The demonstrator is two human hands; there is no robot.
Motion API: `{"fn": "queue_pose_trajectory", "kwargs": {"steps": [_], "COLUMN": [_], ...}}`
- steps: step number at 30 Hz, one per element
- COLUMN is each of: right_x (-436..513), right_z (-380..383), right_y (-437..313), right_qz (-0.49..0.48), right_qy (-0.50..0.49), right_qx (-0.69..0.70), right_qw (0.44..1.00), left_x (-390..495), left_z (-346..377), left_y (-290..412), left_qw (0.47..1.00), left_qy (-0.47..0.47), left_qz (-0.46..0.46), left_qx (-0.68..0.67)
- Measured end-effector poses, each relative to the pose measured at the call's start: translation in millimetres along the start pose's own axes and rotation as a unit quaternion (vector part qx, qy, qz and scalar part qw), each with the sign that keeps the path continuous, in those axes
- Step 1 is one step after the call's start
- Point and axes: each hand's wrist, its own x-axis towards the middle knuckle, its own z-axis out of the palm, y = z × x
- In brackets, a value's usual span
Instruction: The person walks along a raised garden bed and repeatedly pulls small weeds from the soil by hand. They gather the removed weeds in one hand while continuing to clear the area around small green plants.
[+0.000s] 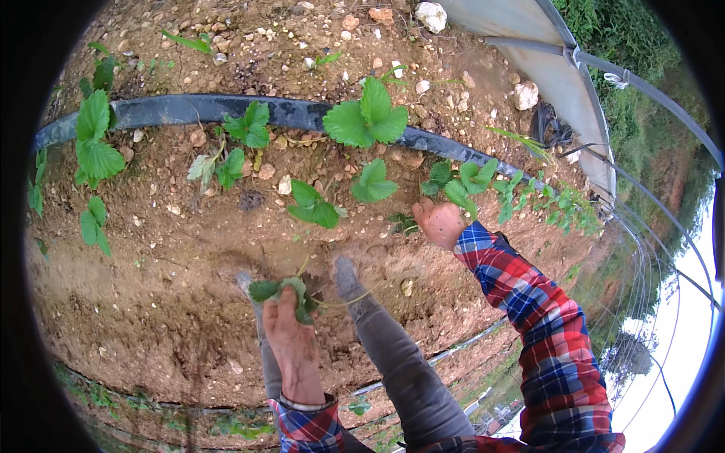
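Note:
My left hand (291, 334) is closed around a small bunch of strawberry leaves (294, 294), with thin stems trailing from it, above the soil between my legs. At the right, my right hand (439, 221) reaches down to the base of a strawberry plant (467, 184). Its fingers are bent and their tips are hidden, so whether they grip a stem cannot be told. Beside those fingers lies a darker leaf cluster (402, 223) low on the ground. Another strawberry plant (374, 181) grows just left of this hand.
A black drip-irrigation hose (226, 109) runs across the bed, among more strawberry plants (368, 116). My legs (391, 362) stand on the bare soil. Pale stones (431, 17) dot the ground. At the upper right are plastic sheeting (527, 62) and a tunnel hoop (651, 93).

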Motion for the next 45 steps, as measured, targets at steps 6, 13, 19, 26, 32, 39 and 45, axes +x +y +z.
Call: {"fn": "queue_pose_trajectory", "kwargs": {"steps": [6,13,19,26,32,39,45], "right_x": [-48,-58,-8,20,-5,-75,-79], "right_z": [-24,-22,7,35,91,126,51], "right_y": [-53,-75,-43,-22,7,92,120], "right_qz": [0.011,0.382,0.498,0.524,0.408,0.455,0.454], "right_qy": [0.042,0.039,0.262,0.229,0.214,0.196,0.345], "right_qx": [0.282,0.725,0.778,0.775,0.751,0.39,0.622], "right_qw": [0.958,0.572,0.28,0.269,0.473,0.776,0.537], "left_x": [3,5,1,2,3,4,6], "left_z": [6,8,8,5,6,8,13], "left_y": [-4,-4,-6,-9,-12,-17,-26], "left_qw": [0.999,1.0,0.999,0.999,0.999,0.998,0.998], "left_qy": [0.032,0.018,0.037,0.028,0.047,0.055,0.041], "left_qz": [0.011,0.0,-0.018,-0.019,-0.004,-0.009,-0.002], "left_qx": [-0.01,-0.008,-0.009,-0.008,-0.006,0.009,0.039]}}
